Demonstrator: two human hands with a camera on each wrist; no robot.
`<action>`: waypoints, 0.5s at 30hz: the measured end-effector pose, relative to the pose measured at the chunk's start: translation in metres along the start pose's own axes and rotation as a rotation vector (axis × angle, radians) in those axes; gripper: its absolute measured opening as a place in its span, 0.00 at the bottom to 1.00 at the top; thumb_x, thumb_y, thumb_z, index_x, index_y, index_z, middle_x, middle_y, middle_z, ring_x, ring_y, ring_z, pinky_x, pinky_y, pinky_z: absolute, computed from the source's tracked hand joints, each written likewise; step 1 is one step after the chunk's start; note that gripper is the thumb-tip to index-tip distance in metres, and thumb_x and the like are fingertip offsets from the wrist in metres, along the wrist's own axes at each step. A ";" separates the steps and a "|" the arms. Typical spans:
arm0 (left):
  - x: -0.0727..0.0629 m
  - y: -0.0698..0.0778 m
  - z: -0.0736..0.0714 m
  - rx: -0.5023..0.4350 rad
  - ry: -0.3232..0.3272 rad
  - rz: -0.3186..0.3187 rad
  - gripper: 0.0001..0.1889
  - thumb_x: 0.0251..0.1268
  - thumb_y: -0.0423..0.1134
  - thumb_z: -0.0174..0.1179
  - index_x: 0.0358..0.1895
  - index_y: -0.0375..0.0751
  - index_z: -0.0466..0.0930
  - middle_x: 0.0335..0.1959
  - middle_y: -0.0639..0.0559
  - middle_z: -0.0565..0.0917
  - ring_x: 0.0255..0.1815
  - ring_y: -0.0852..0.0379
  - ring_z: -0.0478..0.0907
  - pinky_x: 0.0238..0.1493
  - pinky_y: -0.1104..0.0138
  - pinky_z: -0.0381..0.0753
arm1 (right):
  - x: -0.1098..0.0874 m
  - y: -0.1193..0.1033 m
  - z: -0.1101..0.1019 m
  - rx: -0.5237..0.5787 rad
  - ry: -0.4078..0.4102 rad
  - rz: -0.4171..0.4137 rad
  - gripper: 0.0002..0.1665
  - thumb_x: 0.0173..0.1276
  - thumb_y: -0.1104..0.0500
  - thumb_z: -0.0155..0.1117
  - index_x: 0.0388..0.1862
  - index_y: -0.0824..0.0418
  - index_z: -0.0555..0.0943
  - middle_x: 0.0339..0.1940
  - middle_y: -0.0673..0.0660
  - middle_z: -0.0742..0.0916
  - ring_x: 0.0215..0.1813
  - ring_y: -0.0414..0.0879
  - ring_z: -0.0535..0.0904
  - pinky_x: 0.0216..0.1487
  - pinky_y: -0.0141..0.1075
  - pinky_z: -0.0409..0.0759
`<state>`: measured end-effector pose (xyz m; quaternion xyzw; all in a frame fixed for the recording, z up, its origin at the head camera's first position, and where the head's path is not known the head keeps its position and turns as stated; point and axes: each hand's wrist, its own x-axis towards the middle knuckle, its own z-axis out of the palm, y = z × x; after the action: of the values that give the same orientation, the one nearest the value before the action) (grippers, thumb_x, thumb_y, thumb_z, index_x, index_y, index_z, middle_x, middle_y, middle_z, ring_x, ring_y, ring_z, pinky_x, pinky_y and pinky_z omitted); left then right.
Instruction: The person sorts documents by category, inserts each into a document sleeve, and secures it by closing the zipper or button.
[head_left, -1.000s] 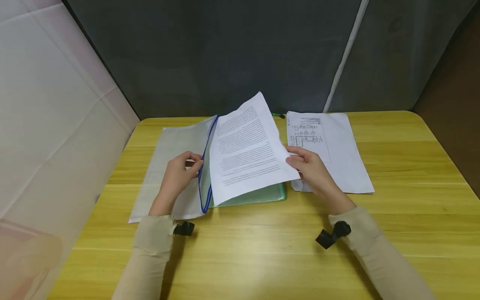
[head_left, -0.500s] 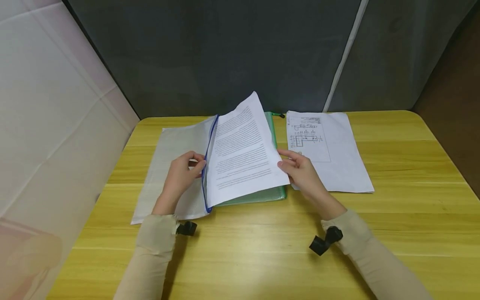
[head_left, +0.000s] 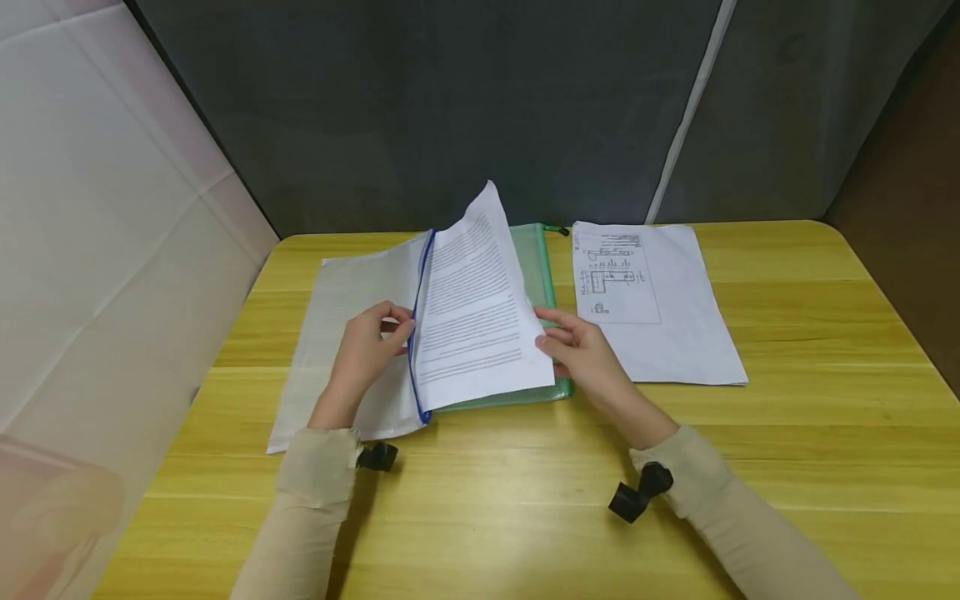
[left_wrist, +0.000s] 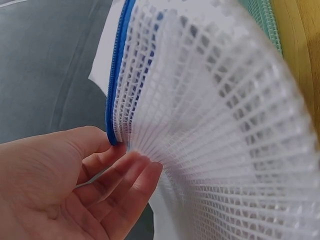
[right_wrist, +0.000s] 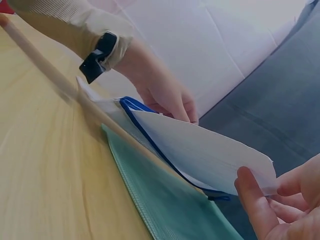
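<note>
A white mesh zipper pouch [head_left: 318, 342] with a blue zipper [left_wrist: 118, 65] lies at the left, its mouth facing right. My left hand [head_left: 363, 346] pinches the pouch's zipper edge and lifts it off the table. With thumb and fingers, my right hand [head_left: 588, 358] grips the right edge of a printed paper [head_left: 472, 308]. Tilted and slightly curved, this paper has its left edge within the pouch's mouth, between the zipper sides in the right wrist view. Whether it is one sheet or more I cannot tell. A green mesh zipper pouch [head_left: 534, 258] lies beneath, partly covered by the paper.
Papers with a line drawing [head_left: 667, 317] lie on the wooden table [head_left: 495, 500] at the right. A dark zipper pull [head_left: 558, 231] sticks out from the green pouch's far corner. A grey partition [head_left: 420, 108] stands behind the table, and a pale curtain [head_left: 112, 208] hangs at the left.
My right hand has moved left with the paper, whose left edge goes further into the white pouch. More of the green pouch shows. The left hand has shifted slightly right with the zipper edge.
</note>
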<state>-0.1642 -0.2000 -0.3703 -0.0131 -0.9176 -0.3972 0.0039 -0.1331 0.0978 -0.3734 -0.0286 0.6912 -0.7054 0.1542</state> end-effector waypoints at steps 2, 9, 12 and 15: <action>0.000 0.001 0.000 -0.002 -0.002 -0.003 0.08 0.73 0.35 0.56 0.43 0.32 0.77 0.57 0.37 0.82 0.55 0.41 0.83 0.38 0.64 0.88 | 0.000 0.001 0.002 0.004 -0.011 0.002 0.29 0.77 0.67 0.52 0.75 0.61 0.66 0.64 0.70 0.80 0.44 0.38 0.86 0.40 0.34 0.87; 0.000 0.000 0.001 -0.004 -0.006 -0.012 0.08 0.73 0.35 0.56 0.43 0.32 0.77 0.57 0.38 0.82 0.55 0.41 0.83 0.39 0.64 0.88 | -0.001 0.007 0.008 -0.002 -0.039 0.005 0.29 0.76 0.68 0.52 0.75 0.64 0.65 0.64 0.72 0.79 0.45 0.40 0.86 0.42 0.36 0.88; 0.000 0.000 0.002 0.004 -0.011 -0.018 0.08 0.73 0.36 0.56 0.43 0.33 0.77 0.58 0.38 0.82 0.55 0.42 0.83 0.39 0.64 0.88 | -0.001 0.010 0.009 -0.008 -0.046 -0.010 0.29 0.76 0.69 0.52 0.75 0.65 0.64 0.64 0.73 0.79 0.46 0.41 0.86 0.42 0.36 0.88; -0.001 0.000 0.002 0.009 -0.012 -0.022 0.08 0.73 0.37 0.56 0.43 0.33 0.77 0.57 0.39 0.81 0.55 0.42 0.83 0.39 0.64 0.88 | 0.000 0.011 0.011 -0.001 -0.048 -0.011 0.29 0.76 0.69 0.52 0.75 0.65 0.65 0.64 0.73 0.79 0.46 0.41 0.86 0.42 0.36 0.88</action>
<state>-0.1631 -0.1986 -0.3719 -0.0055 -0.9196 -0.3929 -0.0059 -0.1284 0.0872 -0.3836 -0.0495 0.6873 -0.7052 0.1671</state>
